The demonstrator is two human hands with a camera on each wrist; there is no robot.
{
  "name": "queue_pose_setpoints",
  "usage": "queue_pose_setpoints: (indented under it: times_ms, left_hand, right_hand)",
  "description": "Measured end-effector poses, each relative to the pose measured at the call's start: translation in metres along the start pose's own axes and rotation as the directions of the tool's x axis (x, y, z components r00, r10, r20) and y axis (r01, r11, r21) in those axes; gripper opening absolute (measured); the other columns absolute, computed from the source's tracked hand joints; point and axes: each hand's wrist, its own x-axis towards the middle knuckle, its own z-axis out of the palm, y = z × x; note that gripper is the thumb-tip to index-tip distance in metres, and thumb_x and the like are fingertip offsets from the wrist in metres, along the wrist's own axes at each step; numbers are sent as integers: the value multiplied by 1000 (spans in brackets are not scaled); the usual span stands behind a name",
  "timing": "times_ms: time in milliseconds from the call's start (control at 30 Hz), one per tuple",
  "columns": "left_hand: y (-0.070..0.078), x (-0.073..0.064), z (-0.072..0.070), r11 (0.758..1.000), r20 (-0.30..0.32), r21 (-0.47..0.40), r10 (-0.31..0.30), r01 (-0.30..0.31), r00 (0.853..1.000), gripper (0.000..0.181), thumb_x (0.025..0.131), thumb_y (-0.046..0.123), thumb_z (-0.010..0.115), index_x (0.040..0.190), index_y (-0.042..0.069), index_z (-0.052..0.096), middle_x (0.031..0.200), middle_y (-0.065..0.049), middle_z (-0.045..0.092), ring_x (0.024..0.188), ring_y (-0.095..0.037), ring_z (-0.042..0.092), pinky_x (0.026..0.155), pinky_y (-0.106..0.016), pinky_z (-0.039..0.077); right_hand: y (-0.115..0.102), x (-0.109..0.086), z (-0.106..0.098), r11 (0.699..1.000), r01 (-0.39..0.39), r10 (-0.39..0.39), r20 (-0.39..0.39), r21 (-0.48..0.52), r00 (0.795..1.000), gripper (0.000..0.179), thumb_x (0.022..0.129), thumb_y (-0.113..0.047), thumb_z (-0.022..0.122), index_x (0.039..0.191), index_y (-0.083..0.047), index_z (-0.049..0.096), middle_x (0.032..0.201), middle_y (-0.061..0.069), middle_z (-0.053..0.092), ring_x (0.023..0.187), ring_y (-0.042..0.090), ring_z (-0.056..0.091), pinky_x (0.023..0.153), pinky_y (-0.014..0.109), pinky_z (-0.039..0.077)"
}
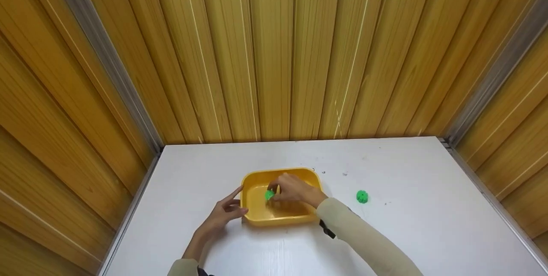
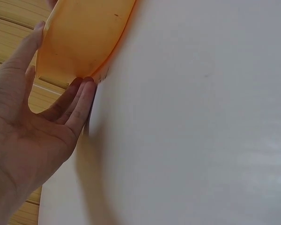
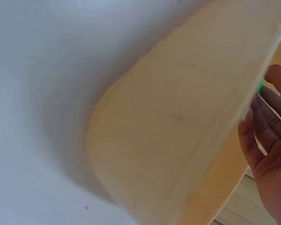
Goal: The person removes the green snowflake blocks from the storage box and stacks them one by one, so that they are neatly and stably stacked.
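A shallow yellow plastic basin (image 1: 282, 221) with rounded corners stands on the white table. My left hand (image 1: 222, 212) touches its left end, thumb and fingers spread along the wall; the left wrist view shows the fingertips against the basin's outer side (image 2: 84, 37). Reaching over the right rim, my right hand (image 1: 291, 188) pinches a small green ridged piece (image 1: 269, 194) inside the basin. In the right wrist view the basin wall covers most of that piece, and only a green sliver (image 3: 261, 86) shows beside the right hand (image 3: 271, 136).
Another green ridged round piece (image 1: 362, 196) with a hole in its middle lies on the table (image 1: 406, 224), right of the basin. Wood-patterned panels (image 1: 274, 53) rise behind and at both sides. Small marks dot the tabletop beyond the basin.
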Motion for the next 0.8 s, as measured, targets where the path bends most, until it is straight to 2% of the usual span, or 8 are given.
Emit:
queue_pose_setpoints:
  times_ms: [233, 367, 467, 800]
  left_hand:
    - [0, 0, -1, 1000, 2, 3, 11, -11, 1000, 77, 98, 24, 70, 162, 15, 28, 134, -29, 60, 107, -18, 67, 94, -28, 58]
    - [0, -1, -2, 1000, -5, 10, 12, -12, 1000, 76, 98, 23, 70, 162, 16, 29, 136, -30, 58, 109, -21, 66, 95, -31, 58]
    - [1, -1, -2, 1000, -9, 10, 3, -3, 1000, 76, 98, 23, 70, 162, 18, 30, 137, -29, 58, 111, -22, 65, 98, -34, 57]
    - [5, 3, 1, 1000, -2, 28, -10, 10, 1000, 77, 97, 24, 71, 162, 20, 31, 138, -27, 58, 110, -23, 65, 101, -37, 56]
  right_hand:
    - [10, -17, -17, 994, 76, -72, -56, 73, 996, 25, 91, -17, 78, 109, 0, 76, 102, 12, 79, 84, 27, 74, 70, 20, 57]
    - [16, -25, -30, 992, 92, -83, -111, 83, 990, 25, 90, -18, 78, 108, -1, 76, 97, 10, 78, 76, 19, 71, 67, 18, 55]
    - [19, -33, -39, 994, 75, -63, -136, 79, 989, 27, 90, -21, 79, 109, -3, 77, 99, 8, 78, 75, 12, 67, 68, 17, 54]
    - [35, -59, -64, 997, 46, -32, -186, 69, 982, 28, 88, -19, 80, 108, -1, 76, 96, 11, 76, 71, 9, 61, 65, 15, 51]
